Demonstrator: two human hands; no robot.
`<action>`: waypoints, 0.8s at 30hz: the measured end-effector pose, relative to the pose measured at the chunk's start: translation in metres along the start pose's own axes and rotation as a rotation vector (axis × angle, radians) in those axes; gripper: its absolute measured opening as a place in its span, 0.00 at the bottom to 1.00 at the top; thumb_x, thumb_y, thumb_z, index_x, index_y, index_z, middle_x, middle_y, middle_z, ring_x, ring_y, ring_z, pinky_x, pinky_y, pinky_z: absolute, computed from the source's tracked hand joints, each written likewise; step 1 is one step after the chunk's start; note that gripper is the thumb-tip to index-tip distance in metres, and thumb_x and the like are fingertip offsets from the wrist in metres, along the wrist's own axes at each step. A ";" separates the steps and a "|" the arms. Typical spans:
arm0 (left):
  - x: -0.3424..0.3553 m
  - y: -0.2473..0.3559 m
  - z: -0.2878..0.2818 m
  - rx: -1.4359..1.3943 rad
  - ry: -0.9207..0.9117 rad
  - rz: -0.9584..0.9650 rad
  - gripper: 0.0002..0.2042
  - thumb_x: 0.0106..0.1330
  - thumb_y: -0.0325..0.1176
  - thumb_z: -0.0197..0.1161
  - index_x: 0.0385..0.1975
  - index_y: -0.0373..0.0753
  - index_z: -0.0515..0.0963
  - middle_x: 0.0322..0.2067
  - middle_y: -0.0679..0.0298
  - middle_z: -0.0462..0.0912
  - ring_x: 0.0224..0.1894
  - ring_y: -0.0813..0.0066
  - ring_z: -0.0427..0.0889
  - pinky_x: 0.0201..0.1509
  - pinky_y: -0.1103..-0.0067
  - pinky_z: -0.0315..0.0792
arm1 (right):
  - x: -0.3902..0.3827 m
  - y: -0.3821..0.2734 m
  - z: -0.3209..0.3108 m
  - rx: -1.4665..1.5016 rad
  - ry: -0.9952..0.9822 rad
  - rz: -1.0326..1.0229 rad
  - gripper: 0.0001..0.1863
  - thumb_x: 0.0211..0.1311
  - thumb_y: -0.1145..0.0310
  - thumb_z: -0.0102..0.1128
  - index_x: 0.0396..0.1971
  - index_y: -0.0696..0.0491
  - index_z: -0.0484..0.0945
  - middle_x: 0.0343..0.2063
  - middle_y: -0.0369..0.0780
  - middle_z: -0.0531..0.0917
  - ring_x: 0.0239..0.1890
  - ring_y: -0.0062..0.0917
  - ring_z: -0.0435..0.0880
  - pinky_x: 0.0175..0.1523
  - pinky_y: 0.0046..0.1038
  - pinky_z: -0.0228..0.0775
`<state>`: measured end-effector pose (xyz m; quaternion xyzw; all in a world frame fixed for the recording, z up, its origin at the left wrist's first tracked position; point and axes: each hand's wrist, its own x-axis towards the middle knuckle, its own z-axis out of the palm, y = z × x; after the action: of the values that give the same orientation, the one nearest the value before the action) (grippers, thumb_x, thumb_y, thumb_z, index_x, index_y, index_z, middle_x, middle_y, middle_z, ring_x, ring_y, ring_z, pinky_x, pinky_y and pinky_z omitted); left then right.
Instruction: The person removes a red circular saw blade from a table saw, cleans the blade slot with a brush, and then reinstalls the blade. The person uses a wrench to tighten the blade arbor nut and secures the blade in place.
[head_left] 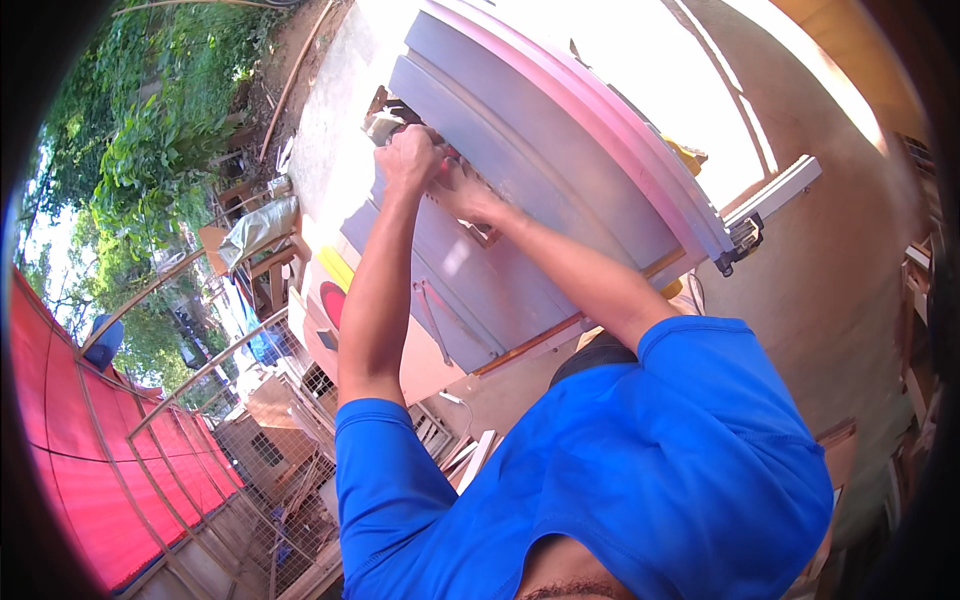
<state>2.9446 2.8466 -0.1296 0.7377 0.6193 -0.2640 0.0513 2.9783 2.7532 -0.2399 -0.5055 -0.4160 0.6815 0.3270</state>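
A machine with a flat grey metal top (570, 150), which looks like a table saw, stands in front of me. Both my arms reach across it to a slot-like opening (482, 234) in the top. My left hand (408, 155) is closed, knuckles up, at the opening's far end, and what it grips is hidden. A pale, cloth-like piece (382, 125) lies just beyond it. Close beside it, my right hand (466, 192) reaches down at the opening, its fingers mostly hidden. Something small and red (447, 165) shows between the hands.
A long pinkish rail (600, 105) borders the top's far right, with a pale bar (775, 190) jutting out beyond it. On the machine's left side is a red round part (333, 302). Wood scraps (478, 460), wire mesh fencing (285, 480) and red sheeting (100, 440) lie around.
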 end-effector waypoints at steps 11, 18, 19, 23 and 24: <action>0.001 0.011 0.023 0.135 0.047 -0.057 0.12 0.58 0.38 0.67 0.37 0.40 0.89 0.39 0.52 0.90 0.44 0.55 0.89 0.60 0.62 0.65 | -0.030 -0.029 -0.017 0.245 0.193 0.004 0.51 0.59 0.37 0.63 0.73 0.55 0.59 0.68 0.56 0.69 0.71 0.44 0.69 0.72 0.41 0.62; 0.001 0.027 0.026 0.174 0.049 -0.158 0.11 0.59 0.36 0.63 0.37 0.41 0.89 0.39 0.52 0.90 0.45 0.57 0.89 0.64 0.66 0.59 | -0.038 -0.033 -0.029 0.365 0.158 -0.037 0.37 0.62 0.45 0.63 0.64 0.54 0.73 0.59 0.51 0.80 0.62 0.38 0.79 0.66 0.38 0.69; 0.001 0.027 0.027 0.185 0.057 -0.166 0.11 0.59 0.36 0.63 0.37 0.41 0.89 0.39 0.52 0.90 0.45 0.57 0.89 0.64 0.66 0.59 | -0.033 -0.026 -0.023 0.379 0.179 -0.052 0.38 0.62 0.44 0.63 0.65 0.54 0.72 0.60 0.52 0.80 0.63 0.39 0.79 0.66 0.38 0.68; 0.008 0.022 0.039 0.203 0.085 -0.183 0.11 0.60 0.35 0.61 0.37 0.42 0.89 0.38 0.53 0.90 0.45 0.58 0.89 0.65 0.65 0.56 | -0.011 -0.005 -0.003 0.383 0.203 -0.049 0.42 0.62 0.40 0.60 0.68 0.54 0.70 0.64 0.54 0.76 0.67 0.42 0.75 0.69 0.39 0.66; 0.009 0.021 0.039 0.200 0.103 -0.170 0.11 0.61 0.35 0.60 0.37 0.42 0.89 0.38 0.53 0.90 0.45 0.58 0.89 0.65 0.64 0.56 | -0.009 -0.003 -0.002 0.379 0.215 -0.056 0.43 0.62 0.39 0.60 0.69 0.54 0.69 0.65 0.54 0.75 0.68 0.43 0.74 0.69 0.40 0.65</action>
<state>2.9528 2.8338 -0.1722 0.6967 0.6518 -0.2897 -0.0768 2.9825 2.7476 -0.2337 -0.4929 -0.2573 0.6805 0.4773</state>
